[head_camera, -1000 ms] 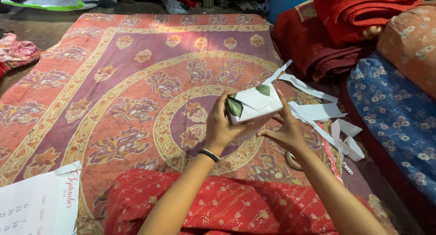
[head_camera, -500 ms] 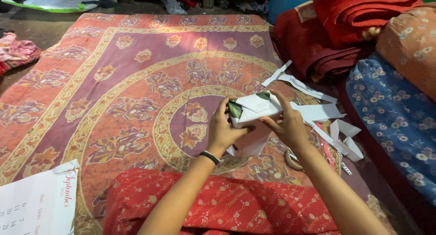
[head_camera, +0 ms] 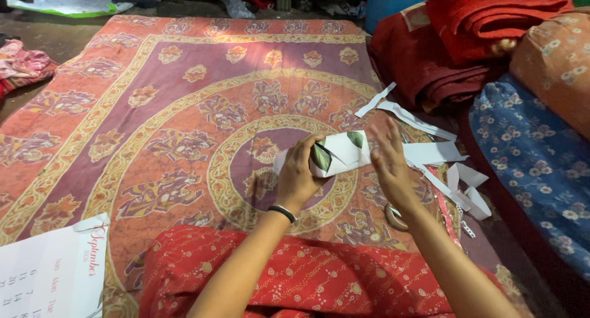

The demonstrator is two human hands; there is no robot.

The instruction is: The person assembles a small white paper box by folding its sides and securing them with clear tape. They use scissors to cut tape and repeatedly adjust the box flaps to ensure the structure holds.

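Floor covered by patterned red-orange cotton spread [head_camera: 184, 109] with concentric floral medallion, folded blankets [head_camera: 491, 41] stacked far right, white paper offcuts [head_camera: 430, 152] right, calendar sheet [head_camera: 49, 275] near left, left hand [head_camera: 298, 176] gripping folded white paper [head_camera: 344, 152] with green leaf print at centre, right hand [head_camera: 390, 167] flat, fingers spread, just beside paper's right end

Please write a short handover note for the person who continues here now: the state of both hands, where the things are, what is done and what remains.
Left hand: grips the folded white paper with green leaf prints, above the patterned cloth.
Right hand: open, fingers spread, at the paper's right end.
Cut paper strips lie to the right.
Done: paper is cut and partly folded.
Left: the folding looks unfinished.
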